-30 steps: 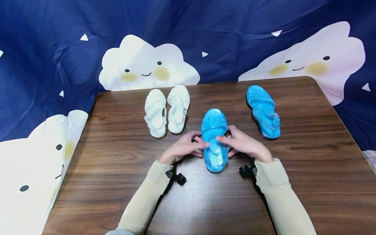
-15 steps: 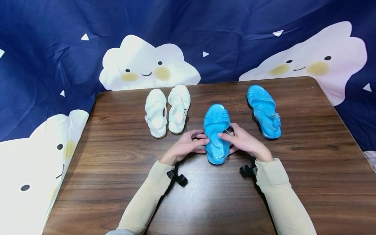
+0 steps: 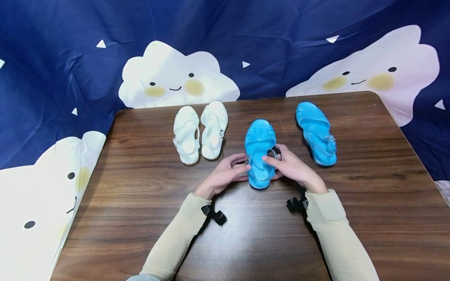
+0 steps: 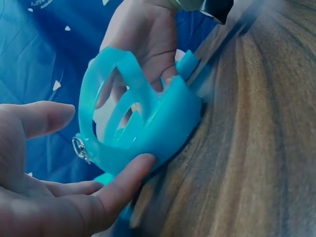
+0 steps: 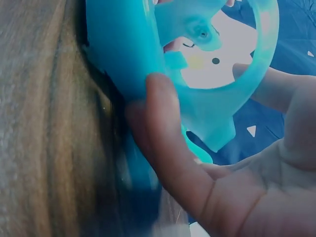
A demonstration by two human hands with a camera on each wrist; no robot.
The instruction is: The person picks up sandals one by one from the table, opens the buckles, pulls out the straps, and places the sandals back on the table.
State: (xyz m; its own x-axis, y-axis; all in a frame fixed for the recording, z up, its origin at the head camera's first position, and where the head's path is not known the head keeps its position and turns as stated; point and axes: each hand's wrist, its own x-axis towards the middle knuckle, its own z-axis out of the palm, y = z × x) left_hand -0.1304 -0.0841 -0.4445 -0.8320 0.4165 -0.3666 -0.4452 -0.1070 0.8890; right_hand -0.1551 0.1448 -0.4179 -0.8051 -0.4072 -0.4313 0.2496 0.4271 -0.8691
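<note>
A glossy blue sandal is at the middle of the table, toe pointing away from me, between both hands. My left hand is at its left side, beside the metal buckle. In the left wrist view, one extended finger touches the sole's side while the thumb stands apart from the strap. On the other side my right hand holds the sandal, thumb over the strap and fingers against the sole's edge. Its mate, another blue sandal, lies farther right.
Two white sandals lie side by side toward the back left of the brown wooden table. A dark blue curtain with cloud prints hangs behind the table's far edge.
The middle blue sandal has slid away from me and slightly to the right, with both hands moving along a little. The white pair and the other blue sandal stay in place.
</note>
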